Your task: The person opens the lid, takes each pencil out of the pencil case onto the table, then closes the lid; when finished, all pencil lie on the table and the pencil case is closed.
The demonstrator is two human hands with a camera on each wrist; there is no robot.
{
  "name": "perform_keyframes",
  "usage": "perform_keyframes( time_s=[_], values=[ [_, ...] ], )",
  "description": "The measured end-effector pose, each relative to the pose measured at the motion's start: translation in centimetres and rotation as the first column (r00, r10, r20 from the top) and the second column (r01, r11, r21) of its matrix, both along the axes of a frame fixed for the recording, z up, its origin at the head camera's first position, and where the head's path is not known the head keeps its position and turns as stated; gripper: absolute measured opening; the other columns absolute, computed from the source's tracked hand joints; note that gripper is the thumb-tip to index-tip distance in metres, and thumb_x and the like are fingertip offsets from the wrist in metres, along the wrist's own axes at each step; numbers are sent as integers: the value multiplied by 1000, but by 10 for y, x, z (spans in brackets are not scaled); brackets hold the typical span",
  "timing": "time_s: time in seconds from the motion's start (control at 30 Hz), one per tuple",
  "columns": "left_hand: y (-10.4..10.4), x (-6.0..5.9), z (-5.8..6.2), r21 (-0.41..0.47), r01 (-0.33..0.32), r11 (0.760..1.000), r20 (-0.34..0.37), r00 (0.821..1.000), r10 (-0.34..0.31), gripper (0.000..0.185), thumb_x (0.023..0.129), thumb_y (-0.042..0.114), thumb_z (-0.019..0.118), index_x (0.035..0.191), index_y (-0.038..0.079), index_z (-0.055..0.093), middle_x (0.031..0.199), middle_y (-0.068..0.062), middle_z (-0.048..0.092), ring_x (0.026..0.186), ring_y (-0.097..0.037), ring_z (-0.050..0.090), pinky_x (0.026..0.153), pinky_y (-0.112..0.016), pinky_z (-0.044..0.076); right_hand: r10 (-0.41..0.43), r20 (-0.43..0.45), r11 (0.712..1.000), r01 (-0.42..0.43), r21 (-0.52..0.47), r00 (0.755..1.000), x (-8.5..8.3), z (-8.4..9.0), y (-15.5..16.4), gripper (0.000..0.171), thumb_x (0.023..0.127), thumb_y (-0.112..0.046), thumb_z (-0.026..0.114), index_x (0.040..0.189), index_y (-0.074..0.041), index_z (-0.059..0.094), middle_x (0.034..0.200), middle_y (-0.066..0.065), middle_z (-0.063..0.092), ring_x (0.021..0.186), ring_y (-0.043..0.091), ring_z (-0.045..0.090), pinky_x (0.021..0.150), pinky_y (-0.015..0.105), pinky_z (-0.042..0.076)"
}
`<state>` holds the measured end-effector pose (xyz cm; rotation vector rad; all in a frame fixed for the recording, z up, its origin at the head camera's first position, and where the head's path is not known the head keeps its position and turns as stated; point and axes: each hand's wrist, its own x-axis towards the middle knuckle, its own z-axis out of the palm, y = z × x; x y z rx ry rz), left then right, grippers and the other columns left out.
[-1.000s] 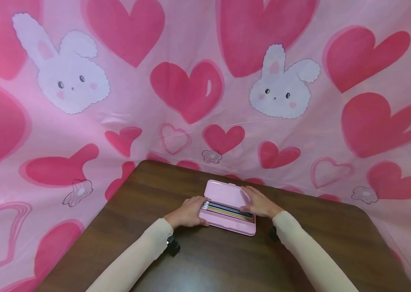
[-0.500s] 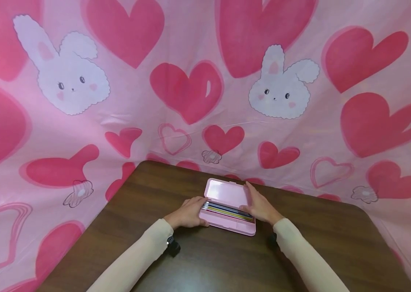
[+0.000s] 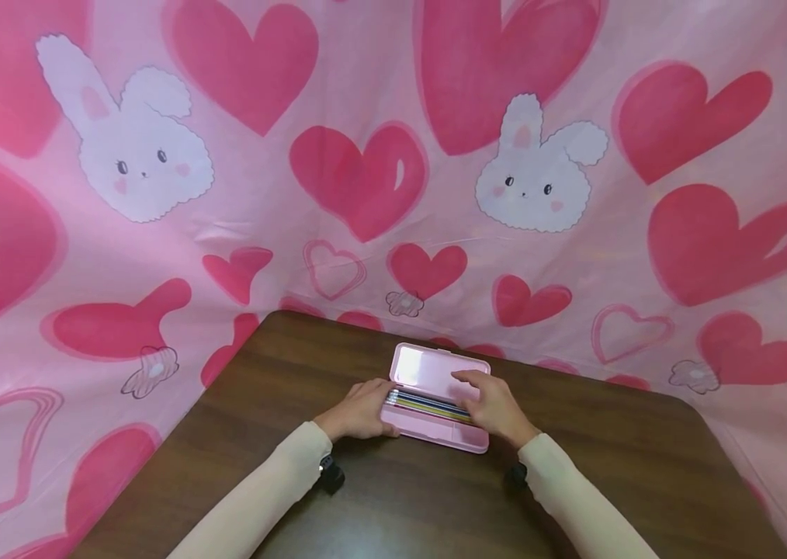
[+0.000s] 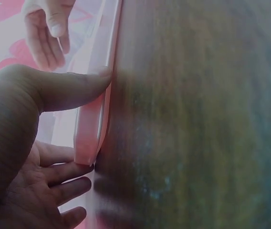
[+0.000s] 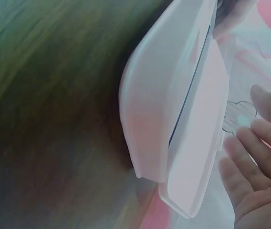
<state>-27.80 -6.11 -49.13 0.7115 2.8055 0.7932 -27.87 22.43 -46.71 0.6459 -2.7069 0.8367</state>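
Observation:
An oblong pink pencil case (image 3: 428, 428) lies on the table, its lid (image 3: 428, 369) swung back on the far side. Several pencils (image 3: 430, 404) in different colours lie lengthwise inside, along the hinge side. My left hand (image 3: 358, 410) grips the case's left end; in the left wrist view the thumb lies along the front wall of the case (image 4: 88, 129) and the fingers are at its end. My right hand (image 3: 498, 407) is over the case's right end and hides the pencils' right ends. In the right wrist view this hand (image 5: 257, 183) has loosely bent fingers, apart from the case.
The brown wooden table (image 3: 282, 357) has rounded far corners. Behind it hangs a pink cloth (image 3: 338, 194) printed with hearts and rabbit faces. A small black device sits at each wrist, below beige sleeves (image 3: 264, 489).
My right hand has come off the lid's right edge and shifted left and nearer over the case. The lid now lies further back. My left hand has kept its hold.

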Motion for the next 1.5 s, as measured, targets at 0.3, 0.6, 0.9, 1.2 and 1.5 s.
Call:
perform_keyframes(
  time_s=[0.3, 0.6, 0.9, 1.2, 1.5],
  values=[
    [0, 1, -5, -3, 1, 1000, -4, 1000, -1, 89, 77, 43, 85, 149, 8, 44, 147, -10, 52, 138, -31, 47, 121, -51, 32, -16, 106, 1000, 15, 6, 994, 3, -12, -3, 30, 86, -5, 76, 116, -11, 75, 115, 7, 76, 107, 26, 73, 95, 45, 58],
    [0, 0, -4, 7, 8, 1000, -5, 1000, -8, 90, 78, 42, 85, 149, 8, 43, 147, -11, 51, 139, -31, 46, 122, -51, 29, 29, 85, 999, -31, 15, 996, 2, -16, -5, 30, 83, -5, 79, 113, -8, 76, 109, 7, 77, 90, 15, 70, 90, 43, 60],
    [-1, -1, -3, 4, 8, 1000, -4, 1000, -8, 89, 78, 42, 84, 150, 8, 43, 148, -11, 51, 139, -31, 47, 122, -51, 30, 17, 124, 1000, -19, 20, 992, 2, -15, -7, 28, 84, -4, 78, 112, -9, 75, 108, 6, 77, 91, 15, 70, 93, 43, 59],
    [-1, -1, -3, -2, 13, 1000, -28, 1000, -13, 88, 77, 41, 85, 148, 8, 44, 144, -11, 53, 136, -31, 48, 120, -51, 31, 23, 129, 999, -28, 37, 991, 2, -14, -10, 31, 82, -1, 79, 112, -9, 75, 108, 7, 76, 93, 18, 71, 92, 43, 59],
    [-1, -1, -1, -2, 20, 1000, -25, 1000, -20, 90, 77, 42, 85, 148, 7, 44, 145, -12, 53, 137, -32, 48, 120, -52, 31, 39, 178, 995, -56, 88, 983, 2, -15, -15, 30, 83, -2, 78, 112, -12, 76, 106, 3, 75, 90, 14, 64, 94, 44, 58]
  ],
)
